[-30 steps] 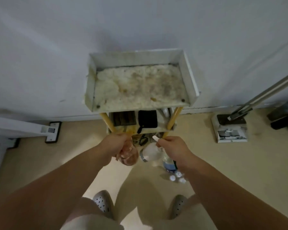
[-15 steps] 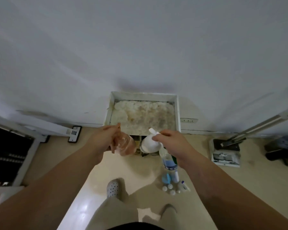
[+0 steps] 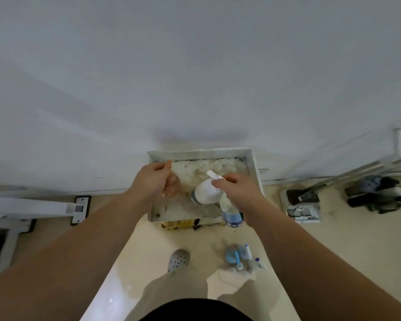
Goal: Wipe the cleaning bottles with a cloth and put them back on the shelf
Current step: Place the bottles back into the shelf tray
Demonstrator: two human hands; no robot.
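Note:
A white shelf cart stands against the wall, and its stained top tray [image 3: 254, 167] is seen from above. My left hand [image 3: 152, 180] grips an orange-tinted spray bottle [image 3: 173, 186] over the tray's left side. My right hand [image 3: 237, 189] holds two bottles by their tops: a white spray bottle [image 3: 205, 192] over the tray's middle and a clear bottle with a blue label [image 3: 232, 214] hanging at the tray's front right corner. On the floor in front of the cart lie several more small bottles and a blue cloth [image 3: 235, 254].
A mop base and handle [image 3: 302, 198] stand to the right of the cart, with dark items [image 3: 375, 195] beyond. A white frame with a foot [image 3: 79, 206] lies at the left. My grey perforated shoe [image 3: 178, 259] is on the beige floor below the cart.
I have stood up, so the view rose. Both hands lifted the bottles from floor level in front of the cart to above its top tray.

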